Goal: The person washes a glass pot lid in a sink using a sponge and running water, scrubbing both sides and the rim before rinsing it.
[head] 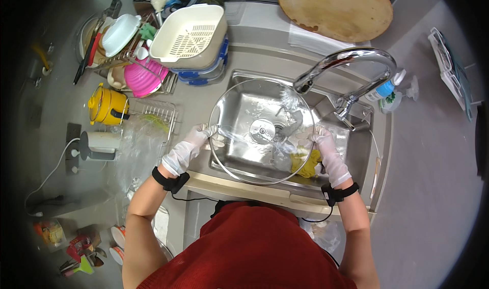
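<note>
I hold a large clear glass lid with a metal rim and a round metal centre over the stainless steel sink. My left hand, in a white translucent glove, grips its left edge. My right hand, gloved the same way, grips the right edge. Through the glass, the sink floor looks wet and shiny. A yellow-green cloth lies in the sink near my right hand, partly seen through the lid. The curved chrome faucet reaches over the lid's upper right edge.
Left of the sink stand a cream drain basket on blue-clipped containers, a pink colander, a yellow pot and a wire rack. Bottles stand behind the faucet. A round wooden board is at the back.
</note>
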`<state>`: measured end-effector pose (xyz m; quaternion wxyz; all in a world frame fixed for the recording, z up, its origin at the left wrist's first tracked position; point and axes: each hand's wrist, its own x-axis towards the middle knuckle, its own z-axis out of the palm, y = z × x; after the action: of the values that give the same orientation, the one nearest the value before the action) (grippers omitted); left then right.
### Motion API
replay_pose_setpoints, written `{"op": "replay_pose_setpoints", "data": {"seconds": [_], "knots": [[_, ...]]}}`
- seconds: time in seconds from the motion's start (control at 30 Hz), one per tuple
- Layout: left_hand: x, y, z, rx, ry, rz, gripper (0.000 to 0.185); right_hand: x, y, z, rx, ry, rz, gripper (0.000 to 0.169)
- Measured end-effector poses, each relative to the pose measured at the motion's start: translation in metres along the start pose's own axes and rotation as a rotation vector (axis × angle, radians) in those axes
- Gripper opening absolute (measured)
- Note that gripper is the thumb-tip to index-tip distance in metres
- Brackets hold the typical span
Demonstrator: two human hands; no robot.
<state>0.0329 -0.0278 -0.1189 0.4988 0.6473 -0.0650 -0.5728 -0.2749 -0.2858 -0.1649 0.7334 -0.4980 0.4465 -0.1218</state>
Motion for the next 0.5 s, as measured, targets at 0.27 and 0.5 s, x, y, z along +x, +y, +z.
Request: {"op": "replay_pose_setpoints", "data": {"seconds": [0.27,0.5], "knots": [[0.097,-0.026,0.02,0.228,-0.235,-0.274,0.022,-0.031,-0.043,-0.035,0.075,0.06,-0.044,0.018],[0.2,-0.064,0.05,0.266,-0.302,-0.272,0.025,-0.052,-0.058,-0.061,0.044,0.105,-0.176,0.019]]}}
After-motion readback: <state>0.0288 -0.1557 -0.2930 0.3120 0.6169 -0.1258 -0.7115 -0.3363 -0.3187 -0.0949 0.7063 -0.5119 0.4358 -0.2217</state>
